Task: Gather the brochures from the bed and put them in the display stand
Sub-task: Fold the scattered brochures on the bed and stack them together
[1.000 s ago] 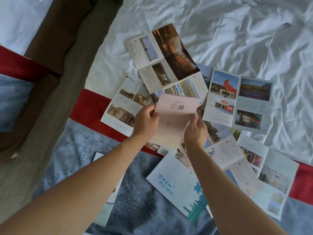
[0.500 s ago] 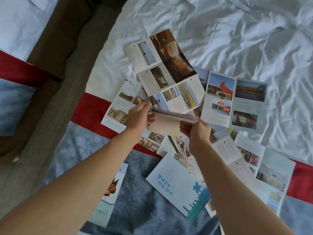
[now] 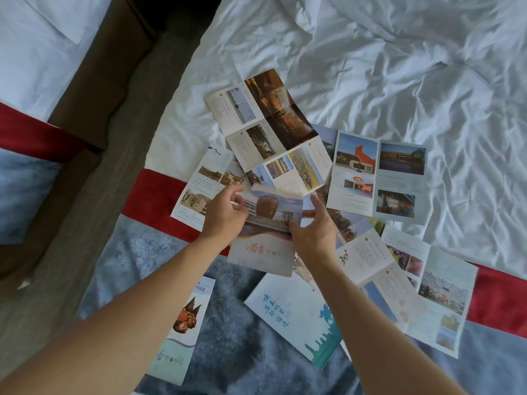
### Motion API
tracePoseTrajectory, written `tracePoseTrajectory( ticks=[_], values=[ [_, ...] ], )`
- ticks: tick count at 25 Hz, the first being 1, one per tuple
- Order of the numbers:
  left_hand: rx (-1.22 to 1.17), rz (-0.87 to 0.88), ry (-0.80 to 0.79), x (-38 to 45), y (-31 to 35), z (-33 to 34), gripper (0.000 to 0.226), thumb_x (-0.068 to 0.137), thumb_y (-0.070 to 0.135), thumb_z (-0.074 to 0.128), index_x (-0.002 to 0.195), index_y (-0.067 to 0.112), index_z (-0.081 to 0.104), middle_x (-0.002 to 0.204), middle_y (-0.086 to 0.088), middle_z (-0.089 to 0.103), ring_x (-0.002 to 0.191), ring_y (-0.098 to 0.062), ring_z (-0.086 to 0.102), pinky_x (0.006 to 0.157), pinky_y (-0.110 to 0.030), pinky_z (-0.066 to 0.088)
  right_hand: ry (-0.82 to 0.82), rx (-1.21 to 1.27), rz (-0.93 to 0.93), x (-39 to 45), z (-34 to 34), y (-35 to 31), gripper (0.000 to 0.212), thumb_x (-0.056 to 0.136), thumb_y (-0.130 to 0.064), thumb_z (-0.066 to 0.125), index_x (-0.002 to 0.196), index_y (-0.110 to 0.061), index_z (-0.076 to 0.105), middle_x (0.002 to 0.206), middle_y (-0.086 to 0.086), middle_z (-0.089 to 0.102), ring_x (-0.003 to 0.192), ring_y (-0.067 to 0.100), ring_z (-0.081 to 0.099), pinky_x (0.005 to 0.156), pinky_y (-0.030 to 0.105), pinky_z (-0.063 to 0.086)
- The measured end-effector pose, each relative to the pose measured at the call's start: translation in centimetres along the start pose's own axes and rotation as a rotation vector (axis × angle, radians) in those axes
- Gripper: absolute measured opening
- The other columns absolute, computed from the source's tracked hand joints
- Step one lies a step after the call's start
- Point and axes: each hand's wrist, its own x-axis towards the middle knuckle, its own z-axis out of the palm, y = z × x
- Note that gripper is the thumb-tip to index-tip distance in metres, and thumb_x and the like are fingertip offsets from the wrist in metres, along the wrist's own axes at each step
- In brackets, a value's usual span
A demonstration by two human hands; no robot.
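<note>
Above the bed (image 3: 399,67), left hand (image 3: 225,216) and right hand (image 3: 313,232) pinch one folded brochure (image 3: 268,232), apparently clear of the loose brochures (image 3: 376,178).

The bed (image 3: 399,67) wears rumpled white, crossed by a runner (image 3: 154,195) of deep red edging mottled grey-blue. At 6 o'clock lies a white booklet (image 3: 288,312) with teal script and skyline — at 12, a brochure (image 3: 271,118) of amber-brown photographs on cream.
</note>
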Motion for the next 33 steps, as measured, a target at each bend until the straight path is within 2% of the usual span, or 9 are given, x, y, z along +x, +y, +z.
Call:
tracePoseTrajectory(
  ticks=[3, 5, 9, 13, 17, 20, 23, 29, 33],
  values=[
    [0.046, -0.069, -0.023, -1.0, -1.3, 0.0, 0.038, 0.086, 0.006, 0.065, 0.114, 0.03, 0.057, 0.093, 0.008, 0.061, 0.083, -0.006, 0.061, 0.048, -0.011, 0.043, -0.074, -0.125, 0.026, -1.4, 0.8, 1.0, 0.071, 0.093, -0.013, 0.057, 0.155, -0.03, 0.028, 0.133, 0.002, 0.059, 0.107, 0.022, 0.064, 0.072, 0.043, 0.062],
    [0.135, -0.12, -0.044, -2.1, -2.9, -0.1, 0.029, 0.087, 0.01, 0.065, 0.109, 0.028, 0.059, 0.091, 0.007, 0.063, 0.08, -0.007, 0.061, 0.056, -0.018, 0.042, -0.115, -0.257, 0.028, -2.8, 1.6, 2.1, 0.074, 0.092, -0.012, 0.055, 0.157, -0.027, 0.024, 0.14, 0.007, 0.055, 0.115, 0.028, 0.062, 0.08, 0.043, 0.059],
    [0.295, 0.021, 0.005, -4.6, -5.6, -1.2, 0.02, 0.085, 0.009, 0.068, 0.098, 0.022, 0.061, 0.087, 0.006, 0.063, 0.077, -0.011, 0.058, 0.056, -0.018, 0.037, -0.107, -0.441, -0.098, -6.3, 3.6, 3.2, 0.072, 0.089, -0.009, 0.054, 0.154, -0.024, 0.029, 0.137, 0.015, 0.053, 0.113, 0.036, 0.059, 0.078, 0.041, 0.051],
    [0.426, 0.126, 0.047, -6.9, -8.1, -3.2, 0.02, 0.083, 0.004, 0.065, 0.088, 0.02, 0.054, 0.075, 0.007, 0.06, 0.066, -0.013, 0.055, 0.049, -0.025, 0.033, -0.199, -0.488, -0.132, -9.8, 6.7, 3.9, 0.075, 0.088, -0.006, 0.056, 0.155, -0.02, 0.026, 0.131, 0.02, 0.047, 0.094, 0.039, 0.059, 0.068, 0.036, 0.042],
    [0.464, 0.02, 0.063, -9.7, -13.1, -6.0, 0.02, 0.083, 0.01, 0.066, 0.082, 0.022, 0.049, 0.071, 0.007, 0.058, 0.062, -0.012, 0.054, 0.047, -0.029, 0.037, -0.267, -0.517, -0.152, -13.7, 10.9, 5.1, 0.075, 0.091, -0.005, 0.056, 0.156, -0.024, 0.024, 0.132, 0.016, 0.042, 0.087, 0.035, 0.06, 0.069, 0.04, 0.049],
    [0.475, -0.037, 0.048, -12.1, -17.0, -8.3, 0.025, 0.081, 0.013, 0.065, 0.078, 0.025, 0.044, 0.068, 0.006, 0.055, 0.06, -0.015, 0.054, 0.048, -0.032, 0.039, -0.325, -0.573, -0.185, -16.9, 14.0, 6.3, 0.074, 0.091, -0.007, 0.055, 0.155, -0.028, 0.025, 0.127, 0.016, 0.044, 0.083, 0.035, 0.06, 0.064, 0.038, 0.044],
    [0.493, -0.035, 0.07, -14.5, -20.6, -9.8, 0.025, 0.08, 0.009, 0.064, 0.079, 0.024, 0.044, 0.07, 0.006, 0.053, 0.061, -0.017, 0.053, 0.048, -0.03, 0.034, -0.358, -0.588, -0.173, -19.7, 16.5, 7.5, 0.074, 0.092, -0.01, 0.055, 0.156, -0.03, 0.023, 0.132, 0.016, 0.042, 0.099, 0.039, 0.063, 0.071, 0.041, 0.048],
    [0.459, 0.013, 0.124, -16.0, -23.7, -11.2, 0.02, 0.083, 0.007, 0.064, 0.088, 0.02, 0.049, 0.078, 0.004, 0.057, 0.068, -0.021, 0.055, 0.055, -0.037, 0.043, -0.347, -0.651, -0.196, -22.0, 19.2, 8.4, 0.075, 0.096, -0.014, 0.055, 0.157, -0.031, 0.015, 0.125, 0.014, 0.043, 0.087, 0.034, 0.062, 0.064, 0.035, 0.044],
    [0.453, 0.134, 0.156, -16.0, -23.6, -10.9, 0.021, 0.086, 0.004, 0.062, 0.1, 0.017, 0.052, 0.094, 0.0, 0.057, 0.08, -0.023, 0.056, 0.061, -0.033, 0.04, -0.327, -0.669, -0.2, -22.3, 19.7, 8.4, 0.08, 0.096, -0.02, 0.062, 0.158, -0.028, 0.012, 0.128, 0.012, 0.038, 0.092, 0.031, 0.062, 0.066, 0.033, 0.048]
  ],
)
